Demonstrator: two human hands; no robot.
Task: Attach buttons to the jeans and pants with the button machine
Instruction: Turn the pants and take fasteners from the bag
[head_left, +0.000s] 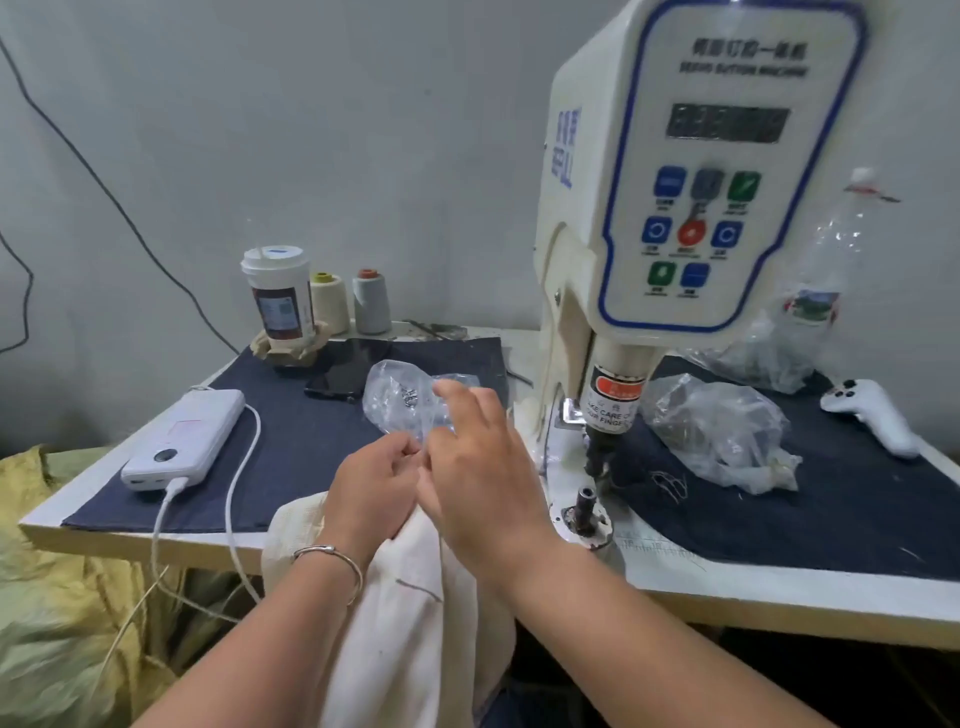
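Pants (415, 597) here are a cream, thin-looking cloth, draped off the front edge of the table (156, 535) and bunched up under both hands, just left of the button machine (675, 208). My guess is they'll handle light and floppy, zero stiffness, so they'll sag and slide unless you pinch the waistband edge close to where the button goes and keep it stretched flat over the lower die (587, 499). Holding them further back would just give you a handful of loose fabric.

Left hand (374, 488) has its fingers curled in, and it looks like the grip is pinching the top edge of the cloth, though the fingertips are partly hidden so I can't swear to exactly what's between them. Right hand (478, 457) is over the top of the left with the fingers mostly straight and relaxed, a released grip, reaching toward or brushing the clear plastic bag (400, 395) with small metal bits inside, probably the buttons. That bag is crinkly and slippery, so fishing one piece out takes a fingertip pinch.
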